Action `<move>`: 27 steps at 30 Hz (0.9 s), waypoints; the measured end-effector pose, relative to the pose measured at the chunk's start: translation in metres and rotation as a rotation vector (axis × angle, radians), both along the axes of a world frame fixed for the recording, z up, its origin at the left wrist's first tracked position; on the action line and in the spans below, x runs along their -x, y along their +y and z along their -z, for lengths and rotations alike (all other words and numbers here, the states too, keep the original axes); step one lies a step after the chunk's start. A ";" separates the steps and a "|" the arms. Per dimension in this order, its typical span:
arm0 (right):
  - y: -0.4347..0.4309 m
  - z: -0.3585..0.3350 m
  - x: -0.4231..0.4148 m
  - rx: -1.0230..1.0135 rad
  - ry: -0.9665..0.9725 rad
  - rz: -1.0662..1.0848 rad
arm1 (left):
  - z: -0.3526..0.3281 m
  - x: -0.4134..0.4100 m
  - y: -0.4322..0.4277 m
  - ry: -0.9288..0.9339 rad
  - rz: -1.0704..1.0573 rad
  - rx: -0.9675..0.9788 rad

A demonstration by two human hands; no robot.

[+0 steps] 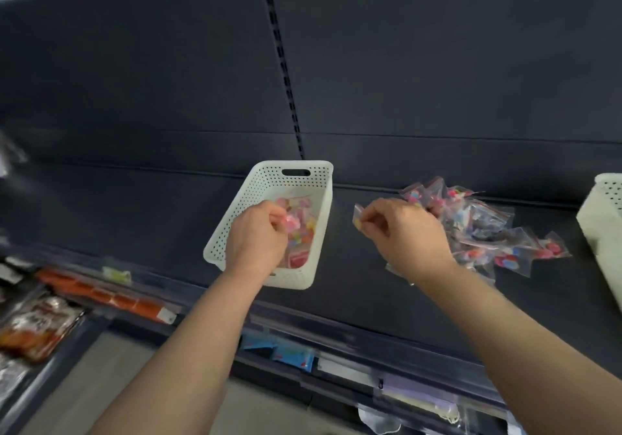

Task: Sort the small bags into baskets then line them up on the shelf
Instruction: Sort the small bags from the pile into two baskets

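the loose small bags (484, 229) lie in a heap on the dark shelf (134, 205), right of centre in the frame: clear zip pouches with pink, red and blue bits inside, some overlapping. just left of the heap, the right hand (407, 232) is clenched on one clear bag (358, 215), pinching it between thumb and fingertips above the shelf, between the heap and the white basket (319, 178).

that basket sits at the centre of the frame, on the same shelf, turned at an angle, its perforated walls and handle slot showing at the far end. several sorted bags (304, 237) already lie on its floor, pink and yellow colours showing through the plastic. the left hand (257, 239) reaches in over the near-left wall, fingers curled round a pink bag (290, 223) held just above the ones inside.

a second white basket (606, 219) is cut off by the right edge of the frame, well apart from the first, with the heap between them. behind everything rises a dark back panel with a slotted upright (282, 60). below the shelf's front edge, lower left, lie orange packets (101, 295) and blurred red-and-white packets (37, 327); blue packets (286, 355) show at bottom centre.
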State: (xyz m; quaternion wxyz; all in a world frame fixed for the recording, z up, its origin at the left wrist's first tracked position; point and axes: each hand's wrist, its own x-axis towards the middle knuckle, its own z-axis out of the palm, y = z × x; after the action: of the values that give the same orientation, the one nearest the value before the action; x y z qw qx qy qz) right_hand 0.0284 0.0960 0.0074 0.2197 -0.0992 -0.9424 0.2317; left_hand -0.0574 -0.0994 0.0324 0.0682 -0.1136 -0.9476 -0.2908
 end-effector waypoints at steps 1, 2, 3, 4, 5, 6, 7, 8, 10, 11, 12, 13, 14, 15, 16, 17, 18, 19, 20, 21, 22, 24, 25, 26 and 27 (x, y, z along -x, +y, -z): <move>-0.010 -0.002 0.010 0.003 0.001 -0.028 | 0.002 0.001 -0.009 -0.022 -0.011 0.015; -0.019 -0.004 0.019 0.013 -0.003 -0.058 | 0.004 0.002 -0.017 -0.030 -0.026 0.021; -0.029 -0.007 0.028 0.027 -0.004 -0.091 | 0.005 0.003 -0.024 -0.029 -0.037 0.021; -0.039 -0.010 0.037 0.039 -0.001 -0.127 | 0.005 0.004 -0.029 -0.026 -0.042 0.012; -0.047 -0.013 0.045 0.047 -0.008 -0.164 | 0.004 0.006 -0.033 -0.026 -0.043 -0.002; -0.055 -0.014 0.052 0.046 -0.032 -0.201 | 0.003 0.008 -0.035 -0.025 -0.036 -0.018; -0.061 -0.015 0.059 0.038 -0.071 -0.232 | 0.002 0.011 -0.037 -0.027 -0.023 -0.030; -0.064 -0.014 0.063 0.026 -0.111 -0.247 | 0.000 0.014 -0.037 -0.030 -0.003 -0.038; -0.063 -0.009 0.065 0.023 -0.145 -0.217 | -0.003 0.019 -0.031 -0.048 0.058 -0.042; -0.059 -0.006 0.063 0.020 -0.142 -0.182 | -0.004 0.021 -0.026 -0.057 0.096 -0.040; -0.053 -0.004 0.058 0.006 -0.134 -0.142 | -0.004 0.023 -0.020 -0.060 0.134 -0.039; -0.045 -0.002 0.053 -0.009 -0.130 -0.099 | -0.004 0.025 -0.012 -0.056 0.172 -0.037; -0.036 -0.001 0.047 -0.021 -0.128 -0.053 | -0.004 0.026 -0.002 -0.055 0.211 -0.037; -0.027 0.001 0.040 -0.025 -0.131 -0.004 | -0.003 0.026 0.008 -0.056 0.255 -0.041; -0.017 0.002 0.032 -0.030 -0.136 0.050 | -0.001 0.026 0.019 -0.060 0.302 -0.050; -0.007 0.004 0.024 -0.037 -0.150 0.115 | 0.001 0.025 0.031 -0.064 0.354 -0.054; 0.005 0.004 0.012 -0.051 -0.170 0.193 | 0.003 0.023 0.045 -0.066 0.418 -0.055; 0.014 0.005 0.003 -0.061 -0.195 0.254 | 0.005 0.020 0.056 -0.073 0.471 -0.045; 0.022 0.008 -0.008 -0.072 -0.220 0.307 | 0.007 0.016 0.065 -0.091 0.527 -0.025; 0.030 0.010 -0.020 -0.077 -0.247 0.362 | 0.011 0.012 0.076 -0.120 0.591 0.007; 0.036 0.014 -0.032 -0.075 -0.273 0.398 | 0.015 0.007 0.086 -0.150 0.646 0.053; 0.044 0.024 -0.051 -0.064 -0.340 0.393 | 0.024 -0.002 0.101 -0.184 0.726 0.154; 0.047 0.030 -0.060 -0.058 -0.381 0.372 | 0.029 -0.007 0.107 -0.186 0.751 0.188; 0.049 0.033 -0.066 -0.054 -0.419 0.355 | 0.034 -0.011 0.112 -0.189 0.765 0.210; 0.051 0.036 -0.072 -0.061 -0.453 0.346 | 0.038 -0.014 0.116 -0.194 0.771 0.227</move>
State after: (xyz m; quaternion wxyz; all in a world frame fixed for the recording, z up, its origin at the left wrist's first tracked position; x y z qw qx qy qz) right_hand 0.1001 0.1467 -0.0289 0.0426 -0.3014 -0.9430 0.1343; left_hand -0.0429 0.0167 -0.0060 -0.1482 -0.4393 -0.8636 -0.1981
